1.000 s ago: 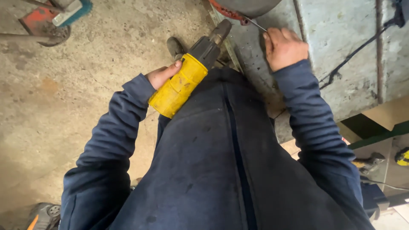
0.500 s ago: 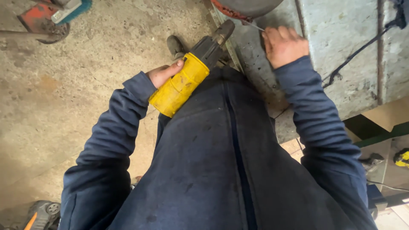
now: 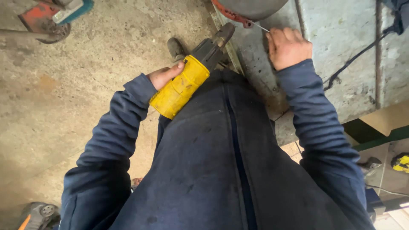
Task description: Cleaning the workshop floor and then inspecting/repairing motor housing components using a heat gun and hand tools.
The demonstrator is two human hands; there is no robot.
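Observation:
My left hand (image 3: 165,75) grips a yellow power tool (image 3: 181,86) with a dark front end (image 3: 211,44), held against my dark blue jacket and pointing up toward the grey metal surface (image 3: 341,51). My right hand (image 3: 289,46) rests on that surface with its fingers closed around a thin metal rod or wire (image 3: 260,27). The rod's tip reaches a round grey object with a red rim (image 3: 238,12) at the top edge. Most of my left palm is hidden behind the tool.
A black cable (image 3: 353,57) runs across the grey surface on the right. A red and teal tool (image 3: 51,19) lies on the concrete floor at top left. Another tool (image 3: 38,213) sits at bottom left, a yellow item (image 3: 400,162) at the right edge.
The view has shifted slightly. My right hand has moved a little along the grey surface while keeping the thin rod. The left hand still holds the yellow tool in the same place.

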